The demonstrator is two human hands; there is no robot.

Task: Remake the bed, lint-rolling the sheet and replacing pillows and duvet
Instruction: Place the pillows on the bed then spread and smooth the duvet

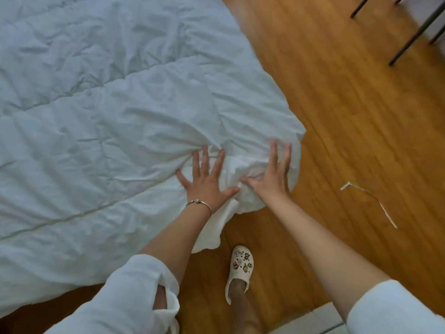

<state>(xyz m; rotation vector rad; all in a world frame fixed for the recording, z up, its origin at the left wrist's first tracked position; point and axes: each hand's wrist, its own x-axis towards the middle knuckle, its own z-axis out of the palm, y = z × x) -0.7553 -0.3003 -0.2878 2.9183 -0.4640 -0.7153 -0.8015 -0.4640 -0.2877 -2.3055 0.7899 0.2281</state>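
The duvet (108,116) lies spread over the bed, and its near corner hangs over the wooden floor (349,116). Your left hand (207,182) and right hand (272,174) press flat on this bunched corner, fingers spread wide, holding nothing. I think you should smooth outward from the middle, so the creases go toward the edge.

The person wears a loose white top with both sleeves (134,292) pushed up to about the elbows, leaving the forearms bare. The left sleeve bunches in soft folds with a slit or gap along its cuff. A thin silver bracelet (201,203) with 1 small round bead circles the left wrist. 1 foot shows, in a cream perforated clog (239,268) decorated with several small charms.
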